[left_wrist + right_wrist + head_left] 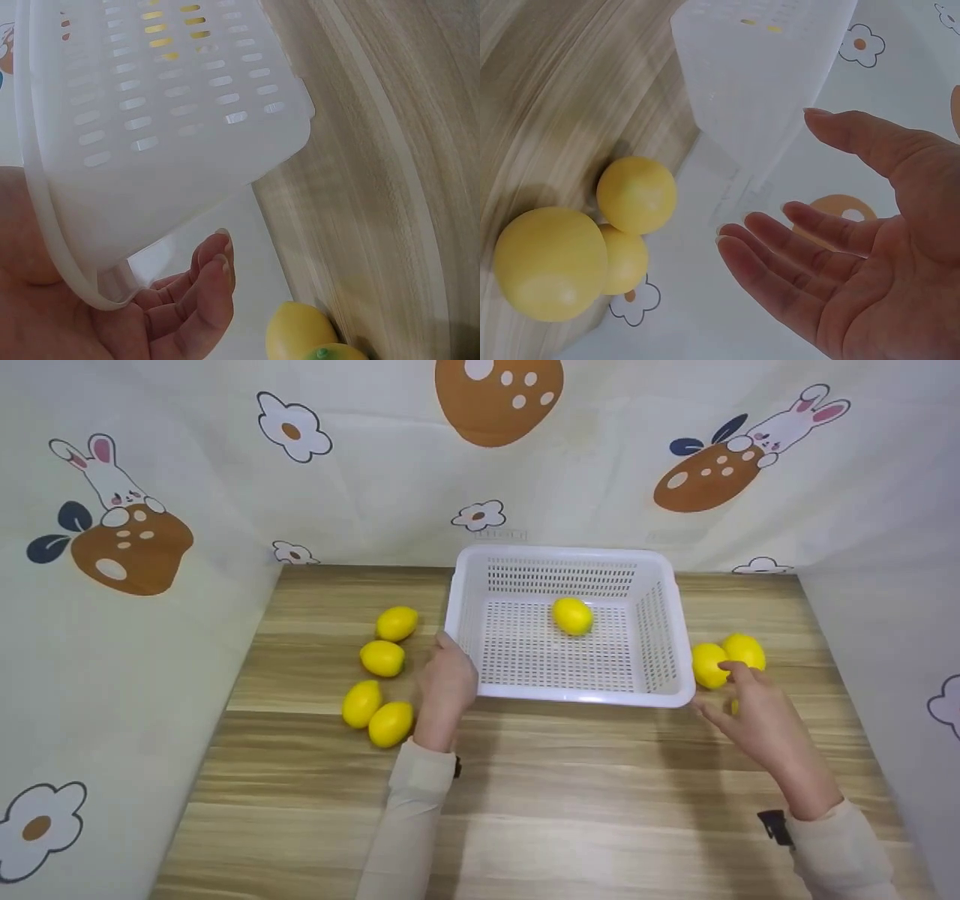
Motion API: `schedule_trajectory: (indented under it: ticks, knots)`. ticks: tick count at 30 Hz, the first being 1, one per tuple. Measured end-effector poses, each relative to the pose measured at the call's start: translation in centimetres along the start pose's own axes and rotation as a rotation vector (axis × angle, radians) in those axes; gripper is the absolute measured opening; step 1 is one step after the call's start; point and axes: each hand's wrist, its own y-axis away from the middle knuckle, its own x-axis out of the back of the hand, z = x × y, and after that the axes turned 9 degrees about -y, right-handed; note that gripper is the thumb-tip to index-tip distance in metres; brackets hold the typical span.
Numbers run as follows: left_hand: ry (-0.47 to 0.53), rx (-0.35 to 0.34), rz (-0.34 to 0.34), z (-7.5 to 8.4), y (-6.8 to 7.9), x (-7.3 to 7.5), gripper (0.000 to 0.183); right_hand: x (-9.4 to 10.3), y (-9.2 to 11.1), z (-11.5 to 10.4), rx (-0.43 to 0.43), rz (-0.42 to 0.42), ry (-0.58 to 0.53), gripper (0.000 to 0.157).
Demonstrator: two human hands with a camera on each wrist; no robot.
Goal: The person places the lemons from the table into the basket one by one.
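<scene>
We stretch both arms forward, left hand gripping the basket by its rim, right hand loosely spread, empty, near three lemons.

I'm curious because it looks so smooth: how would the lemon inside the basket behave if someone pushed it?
The lemon would probably roll readily, since it is rounded, though its oval shape may make it wander off line. Its smooth-looking surface suggests it could feel slippery. The white basket has raised walls, which would likely stop it rolling far.
</scene>
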Motion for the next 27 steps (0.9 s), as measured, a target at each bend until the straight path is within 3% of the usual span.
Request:
schedule_trajectory:
  ticks: [12,22,27]
  knots:
    - [0.005,-0.007,0.016,0.0,0.1,0.0,0.05,-1.0,1.5,1.3,-0.07,-0.024,0.008,0.068]
    - [0.05,0.006,0.01,0.0,0.2,0.0,0.048,-1.6,2.7,2.8,-0.031,0.059,-0.008,0.06]
    - [0.035,0.004,0.016,0.0,0.2,0.0,0.046,-1.4,3.1,3.4,-0.088,0.04,-0.016,0.058]
